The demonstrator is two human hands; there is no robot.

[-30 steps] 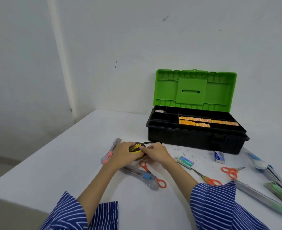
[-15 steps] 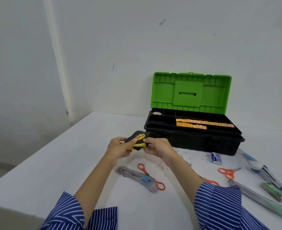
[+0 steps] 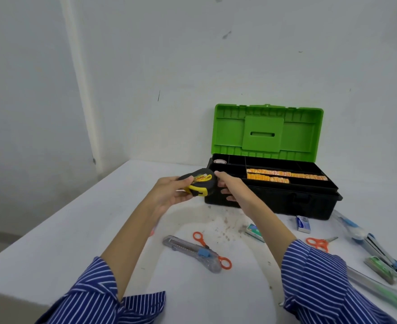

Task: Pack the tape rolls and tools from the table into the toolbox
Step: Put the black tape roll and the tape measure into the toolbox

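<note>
Tape measure (image 3: 198,182), black and yellow, held in the air just left of the toolbox (image 3: 272,195), above the desk (image 3: 76,230). Left hand (image 3: 169,192) grips it, fingers curled round its near side; right hand (image 3: 230,187) touches its right edge with fingers loosely spread. Toolbox lid (image 3: 267,130) stands open; small tape roll (image 3: 219,161) in the tray's back left compartment. Knife (image 3: 190,252), scissors (image 3: 212,250) and stapler (image 3: 370,242) lie on the desk.
</note>
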